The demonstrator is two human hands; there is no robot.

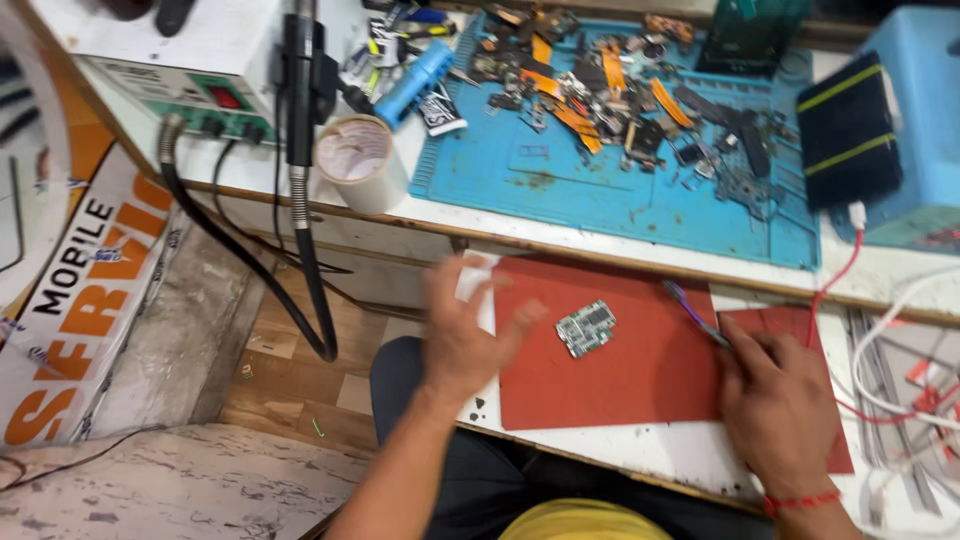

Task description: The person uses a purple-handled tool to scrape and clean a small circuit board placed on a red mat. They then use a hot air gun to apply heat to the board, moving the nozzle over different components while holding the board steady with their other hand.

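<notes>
A small green circuit board [586, 327] lies on a red mat [610, 370] at the table's front. My left hand [465, 330] hovers blurred at the mat's left edge, fingers spread, over a white scrap [474, 277]; whether it touches the scrap I cannot tell. My right hand [775, 395] rests on the mat's right side and grips a thin purple-handled tool [692, 310] whose tip points up-left toward the board.
A blue work mat [560, 180] strewn with phone parts and orange flex cables lies behind. A tape roll [358, 160], a black hose [300, 200], a white station box [190, 60], a black-and-yellow pack [848, 130] and red and white cables [880, 330] crowd the bench.
</notes>
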